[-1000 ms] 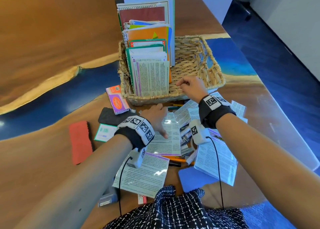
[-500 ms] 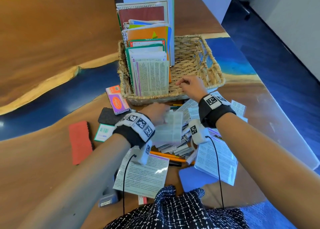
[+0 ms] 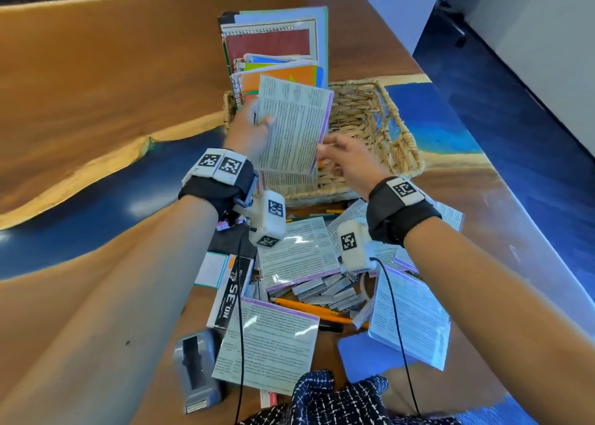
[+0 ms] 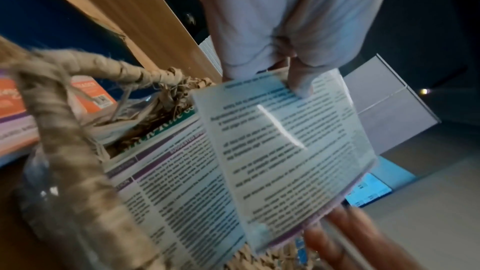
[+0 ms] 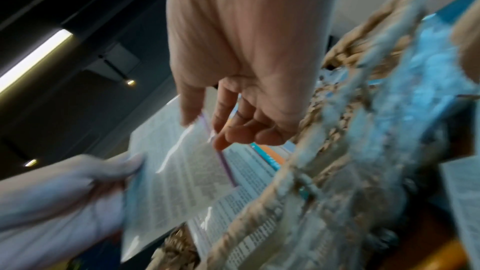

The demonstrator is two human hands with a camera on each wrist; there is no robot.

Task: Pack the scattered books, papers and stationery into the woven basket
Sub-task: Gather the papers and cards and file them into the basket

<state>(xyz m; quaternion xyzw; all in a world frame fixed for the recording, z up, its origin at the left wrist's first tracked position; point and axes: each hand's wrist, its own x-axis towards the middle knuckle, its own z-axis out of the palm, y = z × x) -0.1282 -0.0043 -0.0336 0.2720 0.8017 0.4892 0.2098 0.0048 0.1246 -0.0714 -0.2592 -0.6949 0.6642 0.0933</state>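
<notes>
Left hand (image 3: 249, 131) pinches a printed sheet (image 3: 293, 125) above the basket (image 3: 380, 125); right hand (image 3: 346, 160), fingers loosely curled, steadies its lower corner. Step: filing paper. Next, probably: lower it in front of the upright books (image 3: 273, 48).

Books (image 3: 273, 48) are stood in the left part of the woven basket (image 3: 380, 125); papers (image 3: 297, 257) are scattered on the surface (image 3: 96, 70) before it.
</notes>
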